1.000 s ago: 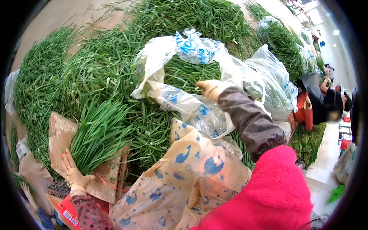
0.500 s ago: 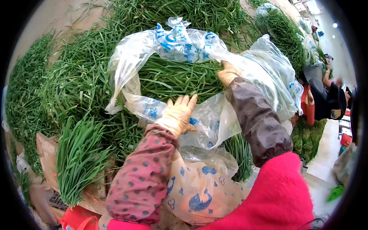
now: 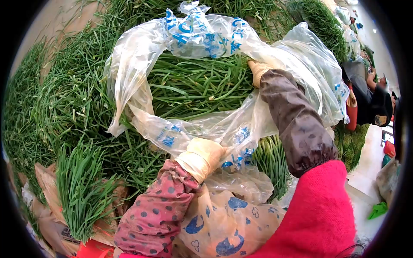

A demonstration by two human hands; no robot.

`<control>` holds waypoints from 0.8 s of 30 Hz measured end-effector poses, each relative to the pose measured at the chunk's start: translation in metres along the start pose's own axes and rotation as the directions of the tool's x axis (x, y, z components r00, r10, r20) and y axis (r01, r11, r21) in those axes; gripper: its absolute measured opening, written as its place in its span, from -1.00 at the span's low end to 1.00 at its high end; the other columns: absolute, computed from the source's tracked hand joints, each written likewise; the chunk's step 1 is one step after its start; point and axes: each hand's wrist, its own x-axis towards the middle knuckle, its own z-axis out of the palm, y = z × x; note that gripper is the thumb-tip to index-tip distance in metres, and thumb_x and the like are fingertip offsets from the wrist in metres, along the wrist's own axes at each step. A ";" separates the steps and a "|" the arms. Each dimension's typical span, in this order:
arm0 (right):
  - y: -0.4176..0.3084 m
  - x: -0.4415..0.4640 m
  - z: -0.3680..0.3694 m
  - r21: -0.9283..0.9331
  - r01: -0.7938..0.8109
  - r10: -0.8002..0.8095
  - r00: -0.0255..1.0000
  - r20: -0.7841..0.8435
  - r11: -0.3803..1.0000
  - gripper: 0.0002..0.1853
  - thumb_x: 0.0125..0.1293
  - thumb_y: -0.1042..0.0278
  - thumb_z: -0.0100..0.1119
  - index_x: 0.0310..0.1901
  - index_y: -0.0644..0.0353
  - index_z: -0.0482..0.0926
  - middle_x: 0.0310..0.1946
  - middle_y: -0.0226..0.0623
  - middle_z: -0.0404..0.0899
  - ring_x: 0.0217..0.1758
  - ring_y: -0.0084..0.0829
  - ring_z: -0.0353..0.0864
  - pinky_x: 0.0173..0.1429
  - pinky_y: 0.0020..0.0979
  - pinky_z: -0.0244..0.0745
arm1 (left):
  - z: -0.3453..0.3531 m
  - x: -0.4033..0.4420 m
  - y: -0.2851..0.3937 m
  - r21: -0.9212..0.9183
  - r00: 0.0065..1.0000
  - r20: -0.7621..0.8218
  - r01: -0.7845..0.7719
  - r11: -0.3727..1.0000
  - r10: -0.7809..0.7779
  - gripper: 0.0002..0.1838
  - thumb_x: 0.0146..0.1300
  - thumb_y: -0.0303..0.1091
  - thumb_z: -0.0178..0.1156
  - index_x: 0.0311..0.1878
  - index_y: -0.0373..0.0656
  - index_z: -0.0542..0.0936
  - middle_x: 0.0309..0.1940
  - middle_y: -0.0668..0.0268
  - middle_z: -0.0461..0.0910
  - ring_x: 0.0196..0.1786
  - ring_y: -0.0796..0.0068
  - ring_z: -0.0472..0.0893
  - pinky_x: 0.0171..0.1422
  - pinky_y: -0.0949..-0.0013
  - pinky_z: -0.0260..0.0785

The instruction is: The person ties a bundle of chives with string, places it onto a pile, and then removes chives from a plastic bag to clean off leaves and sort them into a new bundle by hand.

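A clear plastic bag [image 3: 202, 41] with blue print lies open on the greens, its mouth forming a ring around long green stalks [image 3: 198, 86]. My left hand [image 3: 201, 158], in a pale glove, is closed on the bag's near edge, fingertips largely hidden by the plastic. At the right inner side of the opening is my right hand [image 3: 258, 72], also gloved; its fingers are mostly hidden among the stalks and the plastic. A separate bundle of greens [image 3: 84, 191] rests at the lower left.
Loose greens [image 3: 69, 94] spread over the left and back. More bundles [image 3: 272, 165] lie below the bag. A patterned apron [image 3: 228, 223] covers my lap. At the far right sits another person [image 3: 378, 103]. A red box [image 3: 94, 249] stands at the lower left.
My left hand has moved from the lower-left bundle to the bag's near edge and closed on it. My right hand has shifted to the opening's right side. The bag's mouth is wider.
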 end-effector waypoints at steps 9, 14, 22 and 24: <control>0.007 0.005 0.002 -0.051 0.212 -0.212 0.977 0.008 0.976 0.06 -0.28 0.28 0.57 0.35 0.12 0.19 0.17 -0.01 0.45 0.24 -0.08 0.45 0.26 -0.27 0.39 | 0.001 -0.004 -0.001 -0.041 1.000 -0.006 -0.021 0.999 0.021 -0.56 0.15 -0.26 0.17 0.16 0.16 0.55 -0.36 0.12 0.65 -0.22 0.02 0.64 -0.11 0.07 0.45; 0.020 0.013 0.010 0.177 0.208 -0.222 0.973 0.065 0.962 0.16 -0.36 0.27 0.61 0.38 0.09 0.13 0.15 0.03 0.49 0.25 -0.07 0.46 0.25 -0.30 0.42 | 0.004 -0.009 -0.006 -0.135 0.999 -0.030 -0.016 0.991 0.012 -0.52 0.17 -0.26 0.16 0.21 0.08 0.50 -0.33 0.08 0.64 -0.19 -0.01 0.63 -0.08 0.07 0.44; 0.023 0.023 0.021 0.056 0.149 -0.155 0.981 0.121 0.987 0.19 -0.39 0.26 0.63 0.39 0.07 0.14 0.26 0.03 0.36 0.31 -0.11 0.39 0.31 -0.27 0.34 | -0.010 -0.017 -0.010 -0.248 0.995 -0.078 0.048 0.968 -0.070 -0.37 0.15 -0.29 0.23 0.33 -0.02 0.36 -0.09 -0.03 0.60 -0.02 -0.05 0.58 0.05 0.11 0.43; 0.025 0.020 0.021 0.136 0.224 -0.233 0.971 0.056 0.965 0.16 -0.36 0.28 0.61 0.38 0.10 0.15 0.24 0.02 0.39 0.29 -0.11 0.42 0.29 -0.26 0.36 | -0.024 -0.021 -0.008 -0.242 0.993 -0.083 0.063 0.968 -0.085 -0.34 0.14 -0.31 0.26 0.34 -0.03 0.35 -0.05 -0.03 0.59 0.00 -0.05 0.57 0.07 0.11 0.43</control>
